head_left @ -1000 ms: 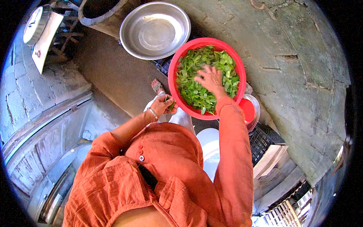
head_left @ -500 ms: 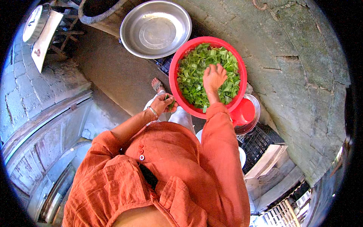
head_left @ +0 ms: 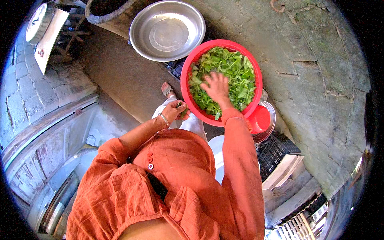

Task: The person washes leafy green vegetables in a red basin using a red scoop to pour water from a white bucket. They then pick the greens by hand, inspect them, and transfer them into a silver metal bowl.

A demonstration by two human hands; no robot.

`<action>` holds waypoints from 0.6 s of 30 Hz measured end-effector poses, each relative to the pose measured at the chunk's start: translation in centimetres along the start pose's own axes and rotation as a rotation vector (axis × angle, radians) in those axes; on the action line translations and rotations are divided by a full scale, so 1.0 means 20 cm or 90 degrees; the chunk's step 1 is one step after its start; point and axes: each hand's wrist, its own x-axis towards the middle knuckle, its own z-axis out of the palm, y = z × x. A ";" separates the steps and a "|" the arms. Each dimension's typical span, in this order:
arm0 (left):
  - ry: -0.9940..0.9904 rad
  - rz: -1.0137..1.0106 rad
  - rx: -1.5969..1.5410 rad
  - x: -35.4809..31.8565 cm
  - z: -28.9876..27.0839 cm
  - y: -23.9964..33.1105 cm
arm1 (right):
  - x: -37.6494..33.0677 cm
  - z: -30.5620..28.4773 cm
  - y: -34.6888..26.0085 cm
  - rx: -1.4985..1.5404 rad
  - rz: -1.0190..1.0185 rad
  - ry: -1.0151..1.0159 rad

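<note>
A round red basin full of green leaves sits in front of me. My right hand lies flat on the leaves near the basin's middle, fingers spread. By the basin's near-left rim my left hand, with a bangle at the wrist, is closed on a small bunch of green leaves. Both of my sleeves are orange.
An empty metal basin stands beyond the red one, at upper left. A small red bowl in a metal dish sits to the right. A black crate lies under it. My sandalled foot rests on concrete ground. A stone wall curves along the left.
My right hand slid from the basin's far right part toward its middle and near side. The left hand stayed by the rim with its leaves.
</note>
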 end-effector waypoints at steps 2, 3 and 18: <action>-0.012 0.008 -0.003 0.02 -0.02 -0.03 | 0.04 -0.02 0.09 -0.006 0.217 0.000; -0.018 0.012 -0.004 0.03 -0.03 -0.04 | 0.03 0.00 0.08 -0.016 0.243 0.036; -0.009 -0.009 0.014 0.02 -0.03 -0.05 | 0.18 -0.06 -0.05 -0.030 0.165 -0.053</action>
